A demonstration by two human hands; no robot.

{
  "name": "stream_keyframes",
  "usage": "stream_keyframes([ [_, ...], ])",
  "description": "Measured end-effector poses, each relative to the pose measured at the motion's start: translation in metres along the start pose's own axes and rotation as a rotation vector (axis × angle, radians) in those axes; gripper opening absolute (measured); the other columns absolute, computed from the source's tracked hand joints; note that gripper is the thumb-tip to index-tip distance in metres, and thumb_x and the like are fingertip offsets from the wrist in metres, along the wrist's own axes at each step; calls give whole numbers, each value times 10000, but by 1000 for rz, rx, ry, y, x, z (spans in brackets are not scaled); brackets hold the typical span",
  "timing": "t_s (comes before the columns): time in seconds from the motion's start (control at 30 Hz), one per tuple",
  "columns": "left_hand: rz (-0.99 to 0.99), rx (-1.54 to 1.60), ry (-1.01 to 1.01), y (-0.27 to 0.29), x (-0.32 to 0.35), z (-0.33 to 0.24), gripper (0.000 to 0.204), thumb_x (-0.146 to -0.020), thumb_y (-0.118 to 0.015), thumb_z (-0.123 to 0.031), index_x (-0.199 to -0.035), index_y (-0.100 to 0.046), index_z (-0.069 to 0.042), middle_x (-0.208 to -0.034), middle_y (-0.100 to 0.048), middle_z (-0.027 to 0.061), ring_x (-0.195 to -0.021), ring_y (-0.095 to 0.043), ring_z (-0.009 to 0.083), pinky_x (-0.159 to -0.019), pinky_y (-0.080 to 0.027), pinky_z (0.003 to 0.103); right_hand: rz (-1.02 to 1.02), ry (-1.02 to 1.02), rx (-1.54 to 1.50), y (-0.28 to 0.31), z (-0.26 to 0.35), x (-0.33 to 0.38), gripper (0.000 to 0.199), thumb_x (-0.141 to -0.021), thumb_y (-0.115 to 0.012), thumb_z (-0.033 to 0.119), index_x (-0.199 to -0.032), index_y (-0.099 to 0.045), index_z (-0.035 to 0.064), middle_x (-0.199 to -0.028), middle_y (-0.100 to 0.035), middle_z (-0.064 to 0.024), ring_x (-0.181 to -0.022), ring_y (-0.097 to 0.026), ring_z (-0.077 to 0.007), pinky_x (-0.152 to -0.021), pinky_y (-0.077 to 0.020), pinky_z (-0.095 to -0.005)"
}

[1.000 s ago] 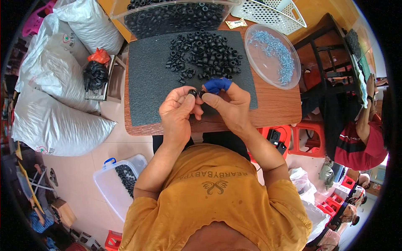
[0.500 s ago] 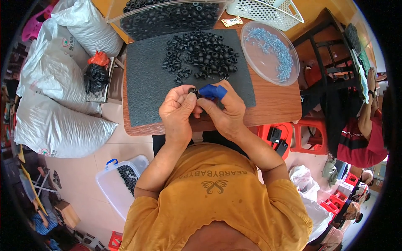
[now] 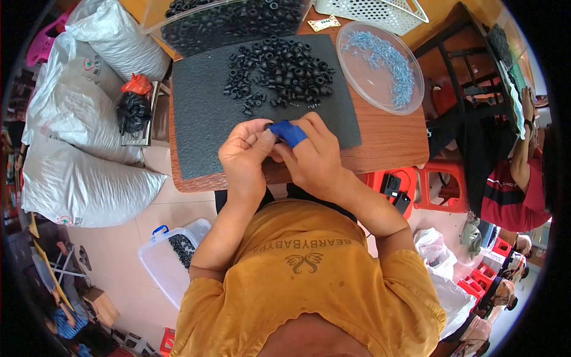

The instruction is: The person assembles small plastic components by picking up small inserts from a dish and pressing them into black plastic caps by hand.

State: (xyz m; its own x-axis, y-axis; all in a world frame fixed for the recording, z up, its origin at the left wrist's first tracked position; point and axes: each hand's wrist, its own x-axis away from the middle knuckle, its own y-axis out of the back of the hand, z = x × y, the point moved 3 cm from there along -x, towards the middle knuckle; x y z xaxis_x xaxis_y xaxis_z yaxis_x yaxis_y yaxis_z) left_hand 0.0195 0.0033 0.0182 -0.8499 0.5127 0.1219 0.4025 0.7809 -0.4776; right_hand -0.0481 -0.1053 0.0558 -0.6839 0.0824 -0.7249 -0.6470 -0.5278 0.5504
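My left hand (image 3: 246, 149) pinches a small black plastic part (image 3: 268, 127) between thumb and fingers, above the near edge of the table. Against it works my right hand (image 3: 309, 149), closed, its index finger wrapped in blue tape (image 3: 288, 133). Whatever the right fingertips grip is hidden behind the taped finger. Just beyond both hands, a pile of small black plastic parts (image 3: 291, 70) lies on a dark grey foam mat (image 3: 199, 119). To the right, a round clear plastic lid (image 3: 372, 89) holds many tiny bluish metal pieces (image 3: 398, 71).
A clear bin (image 3: 229, 35) full of black parts stands at the far edge, beside a white perforated basket (image 3: 380, 15). White sacks (image 3: 77, 178) are stacked at left. A clear tub (image 3: 160, 265) sits on the floor. Red stools (image 3: 440, 184) and a person in a red shirt (image 3: 511, 196) are at right.
My right hand has turned, bringing the taped finger down over the black part. Both hands stay together. The view has shifted slightly.
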Motion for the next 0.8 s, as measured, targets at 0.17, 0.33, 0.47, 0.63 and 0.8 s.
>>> stream_keyframes([
  [0.17,-45,220,84,0,-1,2,158,-943,-609,-47,-1069,-585,45,-877,-685,113,-687,-645,132,-603,-534,240,-39,-86,-27,4,1,3,319,-626,-758,5,-900,-604,-47,-901,-621,-162,-763,-582,-332,-607,-501,-390],
  [0.33,-68,252,85,-2,2,3,177,-943,-613,-49,-1088,-572,44,-889,-675,92,-722,-641,118,-632,-537,234,-65,10,17,5,3,4,306,-635,-757,2,-898,-612,-56,-915,-631,-162,-756,-590,-316,-593,-508,-385],
  [0.47,-91,262,34,-5,4,6,189,-937,-625,-52,-1092,-571,41,-902,-664,75,-764,-637,110,-686,-538,227,-106,61,49,3,5,7,298,-642,-749,-3,-902,-612,-56,-918,-630,-160,-767,-595,-309,-587,-512,-377],
  [0.63,-44,286,29,-5,6,8,195,-932,-634,-56,-1093,-572,38,-909,-665,82,-773,-639,113,-707,-536,231,-166,87,61,3,6,8,269,-709,-749,-29,-948,-625,-25,-926,-639,-140,-792,-601,-317,-649,-501,-369],
  [0.8,41,256,18,-6,7,8,195,-937,-626,-65,-1090,-572,44,-915,-674,102,-765,-650,140,-680,-540,245,-43,-179,-37,17,1,5,261,-703,-729,-36,-945,-631,-16,-916,-637,-135,-778,-602,-296,-647,-507,-350],
])
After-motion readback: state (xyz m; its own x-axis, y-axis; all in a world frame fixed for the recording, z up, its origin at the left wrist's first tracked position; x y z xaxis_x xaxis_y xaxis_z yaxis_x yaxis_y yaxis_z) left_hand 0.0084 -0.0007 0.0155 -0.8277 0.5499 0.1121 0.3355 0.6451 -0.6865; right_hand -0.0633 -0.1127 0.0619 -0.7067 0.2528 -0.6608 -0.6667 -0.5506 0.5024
